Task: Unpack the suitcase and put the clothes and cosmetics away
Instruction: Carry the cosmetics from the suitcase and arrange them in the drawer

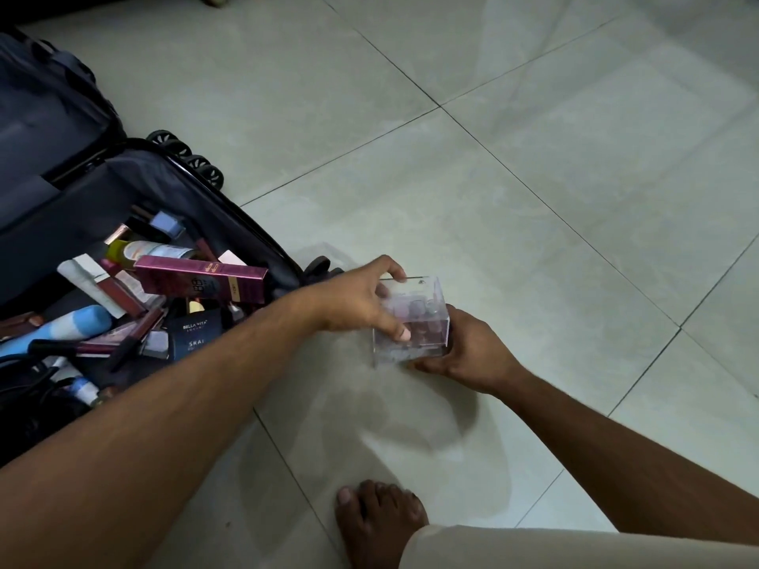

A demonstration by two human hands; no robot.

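Clear cosmetics box sits clasped between left hand and right hand.

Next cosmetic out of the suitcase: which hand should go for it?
Left. The left hand only steadies the clear box from above and is nearer the suitcase; the right hand supports the box from below on the far side.

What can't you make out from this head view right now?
- Clear box contents: blurred, partly behind the left hand and right hand.
- Suitcase: cut off by the left edge; left forearm covers its near part.
- Cosmetics labels: mostly too small.
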